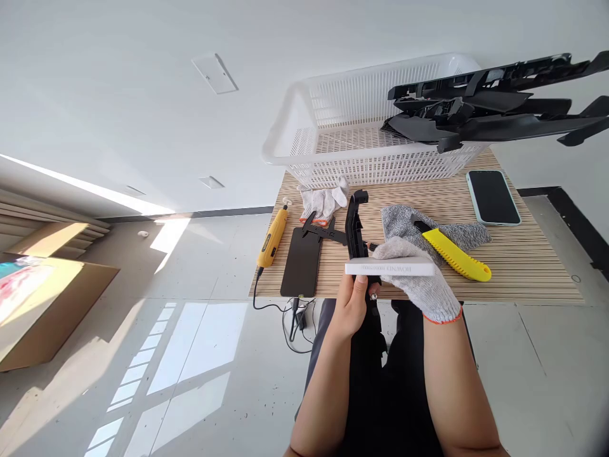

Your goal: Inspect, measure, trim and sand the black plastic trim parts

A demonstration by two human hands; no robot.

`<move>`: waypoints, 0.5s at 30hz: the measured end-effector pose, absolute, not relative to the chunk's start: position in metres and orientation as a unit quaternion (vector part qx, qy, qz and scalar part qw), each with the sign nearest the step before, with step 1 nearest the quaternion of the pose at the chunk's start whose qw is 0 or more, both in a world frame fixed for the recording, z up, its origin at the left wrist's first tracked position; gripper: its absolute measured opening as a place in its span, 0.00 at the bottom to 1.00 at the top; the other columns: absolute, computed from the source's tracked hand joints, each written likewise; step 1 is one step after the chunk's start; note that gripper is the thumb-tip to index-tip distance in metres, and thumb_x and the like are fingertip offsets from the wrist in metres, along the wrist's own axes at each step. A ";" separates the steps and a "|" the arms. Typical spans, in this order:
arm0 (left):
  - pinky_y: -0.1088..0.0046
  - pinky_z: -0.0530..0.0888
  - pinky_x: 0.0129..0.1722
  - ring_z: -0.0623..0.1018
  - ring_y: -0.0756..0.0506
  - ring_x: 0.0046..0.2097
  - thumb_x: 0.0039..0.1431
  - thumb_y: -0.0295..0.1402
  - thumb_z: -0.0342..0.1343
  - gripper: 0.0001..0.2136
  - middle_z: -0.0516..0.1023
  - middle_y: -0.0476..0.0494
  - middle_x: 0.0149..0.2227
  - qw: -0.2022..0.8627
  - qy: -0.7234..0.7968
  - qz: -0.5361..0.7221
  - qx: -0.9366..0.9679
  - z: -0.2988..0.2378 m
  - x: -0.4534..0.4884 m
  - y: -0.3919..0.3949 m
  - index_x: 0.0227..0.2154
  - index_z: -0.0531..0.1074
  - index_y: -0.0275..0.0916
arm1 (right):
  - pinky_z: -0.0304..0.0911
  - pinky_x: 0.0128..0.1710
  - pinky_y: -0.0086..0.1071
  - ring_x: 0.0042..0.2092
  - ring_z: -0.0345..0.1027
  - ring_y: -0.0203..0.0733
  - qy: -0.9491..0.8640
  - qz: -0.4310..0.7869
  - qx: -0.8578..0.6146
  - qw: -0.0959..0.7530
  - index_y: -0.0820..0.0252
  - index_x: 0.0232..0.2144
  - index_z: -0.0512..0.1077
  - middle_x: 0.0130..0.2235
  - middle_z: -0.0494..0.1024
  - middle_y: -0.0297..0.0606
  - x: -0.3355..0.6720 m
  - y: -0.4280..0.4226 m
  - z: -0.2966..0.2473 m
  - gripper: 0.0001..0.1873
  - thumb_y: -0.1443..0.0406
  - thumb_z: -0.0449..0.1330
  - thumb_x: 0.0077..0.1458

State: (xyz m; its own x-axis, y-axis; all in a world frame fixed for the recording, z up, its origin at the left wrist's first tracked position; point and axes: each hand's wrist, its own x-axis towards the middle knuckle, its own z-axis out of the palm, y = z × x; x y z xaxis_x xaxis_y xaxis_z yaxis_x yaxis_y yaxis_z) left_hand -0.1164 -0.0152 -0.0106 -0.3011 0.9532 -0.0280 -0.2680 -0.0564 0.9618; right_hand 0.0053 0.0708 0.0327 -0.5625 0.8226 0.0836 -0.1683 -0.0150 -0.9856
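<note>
My bare left hand (pixel 351 304) is closed round a long black plastic trim part (pixel 354 225), with the thumb just below the left end of a white whetstone-like block (pixel 390 266). The part runs from above the table down past its front edge towards my lap. My right hand (pixel 419 279), in a grey-white knitted glove with an orange cuff, grips the block, which lies across the black part. Faint printed lettering shows on the block's near side. A yellow utility knife (pixel 457 254) rests on a grey knitted cloth (pixel 404 222) just beyond my right hand.
A white plastic basket (pixel 356 158) at the back holds several black plastic parts (pixel 476 120) jutting right. On the table (pixel 528 260) lie a phone (pixel 493 197), a black caliper (pixel 333 234), a dark flat slab (pixel 299 263), a glove (pixel 323 202) and a corded yellow rotary tool (pixel 273 238).
</note>
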 end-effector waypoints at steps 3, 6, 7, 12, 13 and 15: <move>0.67 0.70 0.32 0.63 0.48 0.30 0.64 0.56 0.50 0.24 0.71 0.42 0.42 0.476 0.480 0.645 0.356 -0.013 -0.118 -0.016 0.52 0.70 0.44 | 0.73 0.28 0.34 0.31 0.74 0.39 -0.547 0.704 -0.241 0.383 0.52 0.38 0.79 0.41 0.80 0.38 0.005 0.071 0.031 0.15 0.50 0.65 0.55; 0.66 0.70 0.32 0.63 0.48 0.30 0.63 0.59 0.49 0.29 0.71 0.41 0.42 0.473 0.474 0.651 0.358 -0.016 -0.119 -0.016 0.58 0.67 0.46 | 0.73 0.30 0.34 0.31 0.74 0.40 -0.527 0.718 -0.246 0.383 0.50 0.37 0.80 0.41 0.80 0.37 0.005 0.071 0.029 0.14 0.51 0.66 0.54; 0.66 0.70 0.32 0.63 0.47 0.30 0.62 0.60 0.48 0.30 0.71 0.41 0.42 0.473 0.473 0.652 0.357 -0.017 -0.119 -0.016 0.59 0.66 0.46 | 0.73 0.29 0.35 0.31 0.73 0.40 -0.528 0.717 -0.256 0.377 0.50 0.37 0.80 0.42 0.80 0.38 0.005 0.071 0.030 0.14 0.50 0.66 0.53; 0.64 0.71 0.35 0.66 0.46 0.30 0.59 0.65 0.43 0.38 0.73 0.42 0.36 0.470 0.460 0.658 0.366 -0.019 -0.119 -0.014 0.62 0.64 0.42 | 0.75 0.28 0.41 0.31 0.74 0.46 -0.530 0.716 -0.281 0.357 0.49 0.35 0.79 0.41 0.81 0.39 0.006 0.070 0.039 0.19 0.45 0.67 0.48; 0.64 0.71 0.35 0.68 0.45 0.31 0.59 0.66 0.42 0.39 0.73 0.42 0.36 0.471 0.454 0.658 0.372 -0.019 -0.119 -0.014 0.63 0.63 0.41 | 0.75 0.28 0.43 0.32 0.75 0.48 -0.533 0.714 -0.282 0.355 0.50 0.35 0.79 0.40 0.81 0.40 0.006 0.070 0.040 0.19 0.45 0.67 0.48; 0.64 0.72 0.36 0.71 0.43 0.34 0.59 0.66 0.42 0.40 0.75 0.39 0.39 0.474 0.450 0.657 0.376 -0.019 -0.118 -0.014 0.64 0.62 0.41 | 0.76 0.29 0.46 0.34 0.76 0.52 -0.545 0.692 -0.304 0.362 0.50 0.34 0.78 0.38 0.80 0.41 0.006 0.071 0.037 0.18 0.45 0.66 0.49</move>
